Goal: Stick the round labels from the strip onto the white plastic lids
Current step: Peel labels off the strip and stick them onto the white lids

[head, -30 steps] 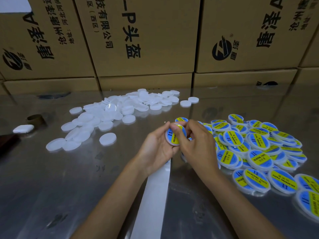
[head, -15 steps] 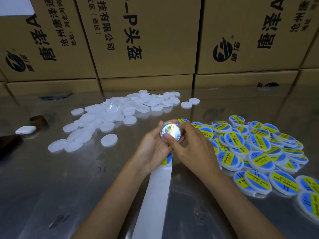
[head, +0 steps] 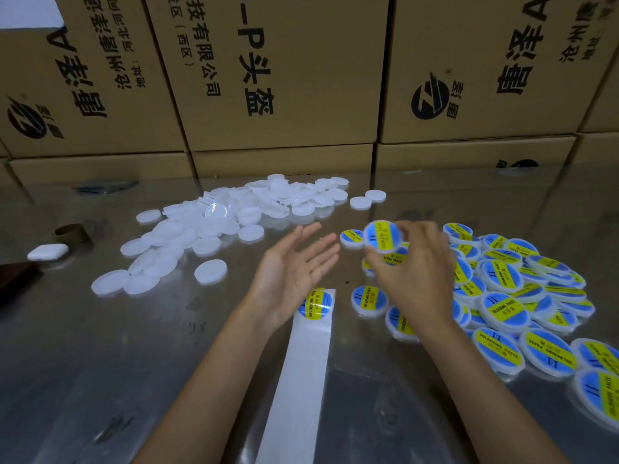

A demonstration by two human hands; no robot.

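Note:
My right hand [head: 415, 276] holds a labelled lid [head: 382, 235] by its rim, blurred, above the left edge of the pile of labelled lids [head: 505, 296]. My left hand [head: 294, 266] is open, palm up, holding nothing, just left of it. Below the left hand lies the white backing strip [head: 301, 373] with one blue and yellow round label [head: 318, 303] at its far end. A heap of bare white lids [head: 214, 229] covers the table to the left and behind.
The shiny metal table [head: 100, 363] is backed by a wall of stacked cardboard boxes [head: 278, 78]. A small white case [head: 48, 252] and a brown tape roll [head: 72, 233] lie at the far left.
Both hands held one lid together. My left hand has let go and opened; my right hand has carried the labelled lid to the right, towards the labelled pile.

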